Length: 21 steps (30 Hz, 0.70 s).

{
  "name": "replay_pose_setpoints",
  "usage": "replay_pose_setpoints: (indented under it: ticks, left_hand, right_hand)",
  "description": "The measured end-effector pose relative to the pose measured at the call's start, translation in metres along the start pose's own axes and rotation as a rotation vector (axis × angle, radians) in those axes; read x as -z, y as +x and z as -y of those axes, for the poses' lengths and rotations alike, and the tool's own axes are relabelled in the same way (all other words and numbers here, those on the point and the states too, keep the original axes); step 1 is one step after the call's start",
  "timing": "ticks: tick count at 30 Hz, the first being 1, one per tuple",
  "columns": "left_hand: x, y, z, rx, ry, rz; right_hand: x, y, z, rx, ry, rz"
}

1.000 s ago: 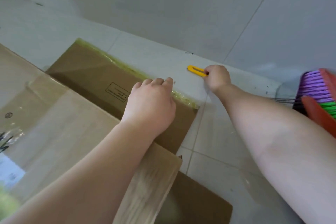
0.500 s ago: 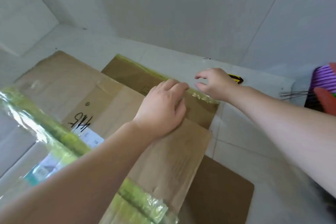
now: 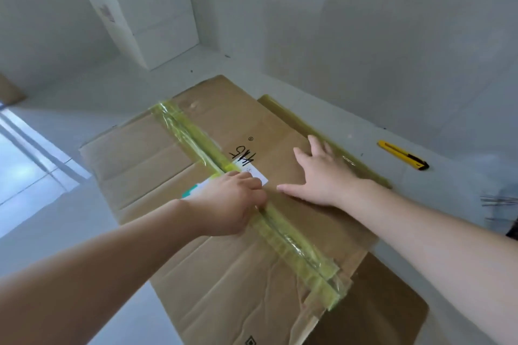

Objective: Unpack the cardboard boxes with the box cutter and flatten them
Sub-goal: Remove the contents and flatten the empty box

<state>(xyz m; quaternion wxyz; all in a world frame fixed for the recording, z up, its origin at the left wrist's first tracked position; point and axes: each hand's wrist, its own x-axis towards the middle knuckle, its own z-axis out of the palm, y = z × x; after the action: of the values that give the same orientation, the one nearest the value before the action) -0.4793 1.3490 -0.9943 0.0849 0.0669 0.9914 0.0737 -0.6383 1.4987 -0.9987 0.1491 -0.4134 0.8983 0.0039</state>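
1. Flattening step, by the look of it: top cardboard box [image 3: 224,232] lying collapsed on the pale floor [image 3: 70,232], stacked over a second flattened box [image 3: 372,316] showing at the near right corner and along the far edge
2. Left hand [image 3: 232,202] resting on the yellowish tape seam [image 3: 283,235] running down the middle; fingers curled over it beside the white label [image 3: 255,173], though whether pinching tape or only pressing cannot be told
3. Right hand [image 3: 322,176] spread flat, fingers straight and apart, pressing the far panel down near the taped far edge; nothing held
4. Box cutter [image 3: 403,155], yellow and black, lying on the floor by the wall, well apart from both hands, blade state too small to tell
5. White box [image 3: 145,11] standing in the far corner, untouched
6. Next move, as a judgement: press the panels fully flat or strip the loose tape; if the seam needs slitting, reach right for the cutter first, keeping the left fingers off the cutting line
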Motion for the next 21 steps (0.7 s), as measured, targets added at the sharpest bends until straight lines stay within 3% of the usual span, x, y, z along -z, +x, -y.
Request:
replay_pose_setpoints:
  ticks: [5,8,12,16,21]
  left_hand:
    - [-0.002,-0.007,-0.002,0.02,-0.007,-0.005]
    - [-0.004,-0.006,-0.004,0.04,-0.015,-0.012]
    - [-0.013,-0.02,-0.011,0.069,-0.088,-0.155]
    - [-0.021,-0.033,-0.016,0.073,-0.12,-0.224]
    - [-0.022,-0.032,-0.016,0.076,-0.105,-0.183]
  right_hand:
    - [-0.005,-0.017,0.028,0.215,0.001,0.134]
    - [0.002,-0.012,0.036,0.187,-0.013,0.24]
    - [0.005,-0.009,0.04,0.114,-0.054,0.387]
    - [0.003,-0.014,0.051,0.103,-0.087,0.371]
    - [0.008,-0.027,0.073,0.16,-0.134,0.276]
